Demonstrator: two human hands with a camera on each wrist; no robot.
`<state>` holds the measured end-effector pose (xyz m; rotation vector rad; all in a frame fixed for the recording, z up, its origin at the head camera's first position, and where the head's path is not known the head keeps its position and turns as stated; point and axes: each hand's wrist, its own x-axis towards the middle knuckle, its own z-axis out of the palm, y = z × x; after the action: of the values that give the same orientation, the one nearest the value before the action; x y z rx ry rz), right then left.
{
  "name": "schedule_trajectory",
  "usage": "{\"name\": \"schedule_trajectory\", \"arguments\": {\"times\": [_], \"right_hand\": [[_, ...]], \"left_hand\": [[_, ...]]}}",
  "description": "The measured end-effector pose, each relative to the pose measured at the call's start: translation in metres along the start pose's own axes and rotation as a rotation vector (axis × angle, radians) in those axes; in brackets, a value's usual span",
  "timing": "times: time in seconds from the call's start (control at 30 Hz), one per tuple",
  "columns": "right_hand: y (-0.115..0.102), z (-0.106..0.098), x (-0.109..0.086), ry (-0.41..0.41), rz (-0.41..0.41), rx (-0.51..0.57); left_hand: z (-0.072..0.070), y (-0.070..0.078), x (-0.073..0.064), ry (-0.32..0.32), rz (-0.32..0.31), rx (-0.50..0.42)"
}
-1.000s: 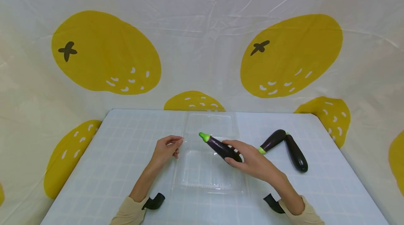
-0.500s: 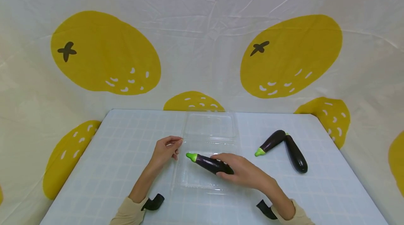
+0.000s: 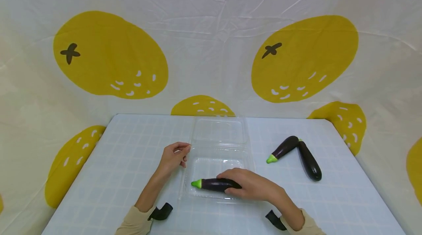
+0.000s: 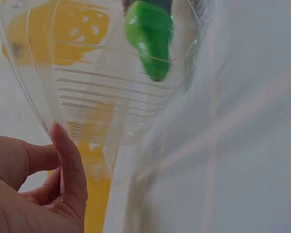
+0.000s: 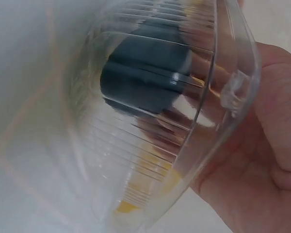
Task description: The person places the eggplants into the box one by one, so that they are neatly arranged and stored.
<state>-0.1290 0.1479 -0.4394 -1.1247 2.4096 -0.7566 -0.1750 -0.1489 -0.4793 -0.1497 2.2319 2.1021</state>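
Note:
My right hand (image 3: 250, 185) grips the thick end of a dark purple eggplant (image 3: 211, 184) with a green stem, low in the front tray of an open clear plastic clamshell container (image 3: 219, 167). Through the clear wall in the right wrist view, the eggplant's round dark end (image 5: 145, 70) shows with fingers around it. My left hand (image 3: 173, 156) pinches the container's left rim; the left wrist view shows a fingertip (image 4: 60, 136) on that edge. The green stem (image 4: 150, 39) lies inside the wall there. Whether the eggplant touches the tray floor is hard to tell.
Two more eggplants lie on the table to the right, one (image 3: 284, 148) with its green stem toward the front, the other (image 3: 309, 161) touching it at the back. The container's lid (image 3: 219, 130) lies folded back. A patterned curtain (image 3: 211, 44) hangs behind the table (image 3: 132, 132).
My right hand has brought the eggplant down and toward the front left into the container's tray, turning it nearly level across. My left hand has stayed at the rim.

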Motion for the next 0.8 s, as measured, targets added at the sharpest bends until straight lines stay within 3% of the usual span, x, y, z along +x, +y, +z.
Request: {"name": "schedule_trajectory", "arguments": {"times": [0.5, 0.8], "right_hand": [[0.0034, 0.0038, 0.0024, -0.065, -0.011, 0.095], [0.0074, 0.0020, -0.0034, 0.011, 0.010, 0.045]], "left_hand": [[0.0036, -0.0012, 0.0007, 0.026, -0.010, -0.023], [0.0072, -0.0005, -0.0004, 0.054, -0.004, -0.056]]}}
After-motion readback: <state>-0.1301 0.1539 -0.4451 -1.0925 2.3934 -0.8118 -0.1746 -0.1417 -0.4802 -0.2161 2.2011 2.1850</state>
